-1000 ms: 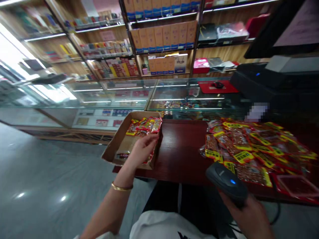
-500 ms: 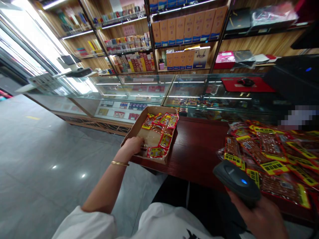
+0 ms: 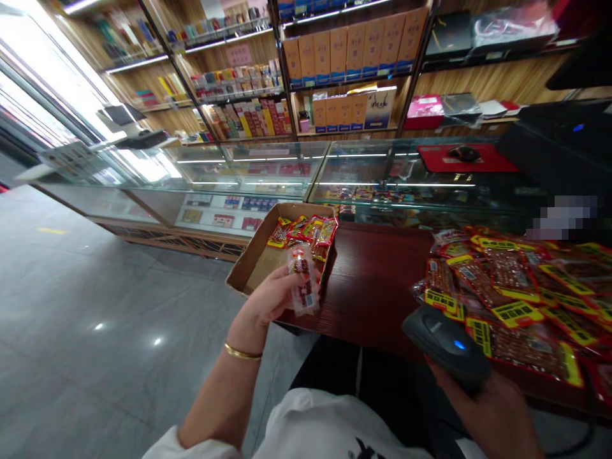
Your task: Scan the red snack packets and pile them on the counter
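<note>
My left hand [image 3: 272, 294] pinches a small clear snack packet [image 3: 303, 280] with dark reddish contents and a small printed label low on its face. The packet is raised above the near right side of a shallow cardboard box [image 3: 248, 271], where several red and yellow snack packets [image 3: 310, 228] lie toward the far end. In my right hand [image 3: 497, 408] is a dark barcode scanner [image 3: 447, 344] with a lit blue light, its head pointing up and left. Close beyond the scanner lies a heap of red and yellow snack packs [image 3: 514, 274].
The box and the heap lie on a dark red wooden table [image 3: 368, 280]. Behind it runs a glass display counter [image 3: 268, 169] with a mouse [image 3: 463, 153] on a red mat [image 3: 430, 160]. Shelves with orange boxes [image 3: 355, 48] stand at the back. Grey floor tiles [image 3: 119, 363] spread at left.
My left hand has risen out of the box and moved right, bringing up the clear packet. The right hand still holds the scanner; the view has shifted slightly.
</note>
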A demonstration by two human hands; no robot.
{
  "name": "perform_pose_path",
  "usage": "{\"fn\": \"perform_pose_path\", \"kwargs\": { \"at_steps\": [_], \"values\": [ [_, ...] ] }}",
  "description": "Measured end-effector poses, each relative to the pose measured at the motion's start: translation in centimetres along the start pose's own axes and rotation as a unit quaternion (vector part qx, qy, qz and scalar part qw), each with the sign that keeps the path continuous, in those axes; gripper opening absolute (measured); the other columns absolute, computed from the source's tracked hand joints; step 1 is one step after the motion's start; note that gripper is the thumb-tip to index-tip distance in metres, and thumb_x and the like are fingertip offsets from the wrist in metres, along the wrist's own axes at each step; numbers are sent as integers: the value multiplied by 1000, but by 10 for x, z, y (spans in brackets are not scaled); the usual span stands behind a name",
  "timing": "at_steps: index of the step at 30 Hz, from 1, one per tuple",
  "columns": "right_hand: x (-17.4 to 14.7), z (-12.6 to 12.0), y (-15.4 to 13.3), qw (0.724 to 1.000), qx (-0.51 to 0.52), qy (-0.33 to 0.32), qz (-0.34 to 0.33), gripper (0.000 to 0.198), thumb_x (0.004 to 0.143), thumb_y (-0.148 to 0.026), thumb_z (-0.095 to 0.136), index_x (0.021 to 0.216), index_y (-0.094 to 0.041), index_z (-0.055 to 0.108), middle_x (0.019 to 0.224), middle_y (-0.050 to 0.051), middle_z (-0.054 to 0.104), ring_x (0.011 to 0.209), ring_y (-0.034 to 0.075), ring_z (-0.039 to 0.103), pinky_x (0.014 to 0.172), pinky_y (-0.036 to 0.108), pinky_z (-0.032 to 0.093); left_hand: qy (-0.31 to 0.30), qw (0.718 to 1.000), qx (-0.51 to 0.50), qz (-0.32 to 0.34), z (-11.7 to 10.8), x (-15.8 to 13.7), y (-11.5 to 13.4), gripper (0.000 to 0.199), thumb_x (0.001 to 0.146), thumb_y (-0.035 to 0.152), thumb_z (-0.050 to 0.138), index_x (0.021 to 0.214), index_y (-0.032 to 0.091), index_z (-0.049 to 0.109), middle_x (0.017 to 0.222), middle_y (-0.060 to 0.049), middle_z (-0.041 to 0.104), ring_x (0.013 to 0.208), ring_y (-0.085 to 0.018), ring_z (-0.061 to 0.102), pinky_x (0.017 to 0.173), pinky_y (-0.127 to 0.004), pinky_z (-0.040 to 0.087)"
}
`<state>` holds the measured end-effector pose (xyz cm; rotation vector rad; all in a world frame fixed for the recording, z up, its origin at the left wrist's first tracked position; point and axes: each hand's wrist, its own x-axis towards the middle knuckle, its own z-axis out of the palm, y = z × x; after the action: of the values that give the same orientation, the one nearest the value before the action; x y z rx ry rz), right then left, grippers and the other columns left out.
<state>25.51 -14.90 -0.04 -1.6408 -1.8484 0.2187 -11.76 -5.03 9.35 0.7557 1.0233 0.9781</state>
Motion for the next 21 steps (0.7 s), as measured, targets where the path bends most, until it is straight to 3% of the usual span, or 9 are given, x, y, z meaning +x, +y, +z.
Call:
{"fn": "perform_pose_path", "kwargs": {
  "at_steps": [3, 7, 13, 17, 21],
  "values": [
    [-1, 1, -9, 1000, 6, 1, -11, 33, 86, -51, 63, 90, -22, 79, 84, 6, 83, 77, 28, 80, 71, 31, 64, -56, 991, -105, -57, 30, 4, -19, 31, 70, 16, 66, 101, 14, 67, 95, -9, 73, 76, -21, 71, 72, -38, 61],
    [-5, 2, -10, 1000, 14, 0, -12, 33, 88, -50, 63, 95, -21, 79, 86, 7, 83, 80, 28, 80, 76, 32, 64, 1, 995, -93, -31, 51, 15, -34, 36, 75, 14, 68, 112, 16, 67, 101, -9, 74, 76, -18, 71, 67, -30, 59],
    [-7, -2, -9, 998, 12, -45, -31, 30, 85, -46, 64, 94, -22, 79, 87, 6, 83, 78, 27, 80, 73, 32, 65, 52, 999, -4, 13, 61, 32, -37, 48, 81, 24, 74, 129, 20, 68, 108, -7, 75, 79, -15, 70, 60, -20, 51],
    [-9, -9, -13, 995, 12, -89, -34, 30, 83, -44, 66, 97, -21, 78, 88, 7, 83, 78, 27, 80, 72, 32, 65, 20, 1000, -3, -22, 63, 41, -32, 41, 84, 18, 67, 124, 19, 72, 115, -8, 74, 89, -18, 70, 72, -24, 54],
    [-12, -13, -25, 995, 46, -93, -4, 29, 83, -43, 64, 98, -23, 77, 91, 6, 83, 81, 27, 80, 73, 33, 65, -15, 997, -10, -72, 66, 49, -31, 41, 86, 18, 65, 126, 22, 70, 117, -9, 73, 86, -19, 70, 69, -27, 56]
  ]
}}
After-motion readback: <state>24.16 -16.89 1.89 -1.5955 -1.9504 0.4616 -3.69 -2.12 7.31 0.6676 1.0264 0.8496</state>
